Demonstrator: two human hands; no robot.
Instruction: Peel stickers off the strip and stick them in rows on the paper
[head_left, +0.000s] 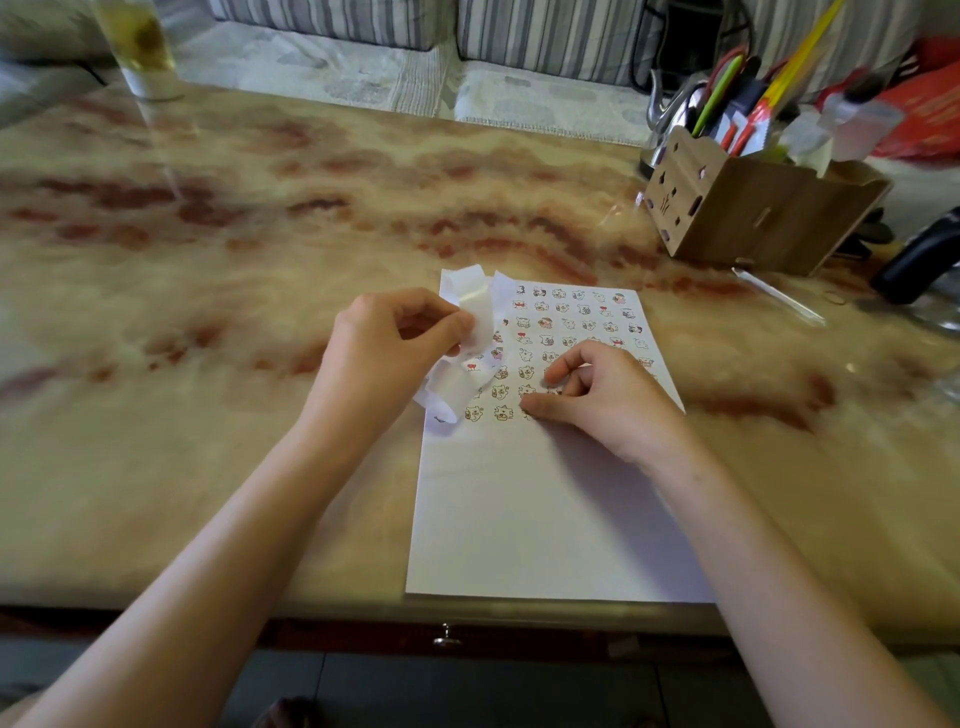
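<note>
The table's front edge (363, 608), with a small knob (447, 638) below it, lies nearest, and both forearms cross it. Far left, a glass (139, 52) stands at the back edge, well apart from the work, with a broad stretch of marbled top between it and the hands. The left hand (384, 353) pinches the curling white strip (475, 322) between thumb and fingers, and the strip hangs over the paper's (519, 519) upper left corner and left edge. The paper's near edge sits just inside the table's front edge. Stickers (571, 317) fill its upper half in rows, and the lower half is plain white. The right hand (602, 402) rests curled on the lowest row, fingertips on the sheet; I cannot tell whether it holds a sticker. Farther right, a box (753, 213) of pens and a dark object (919, 260) crowd the table's right side.
</note>
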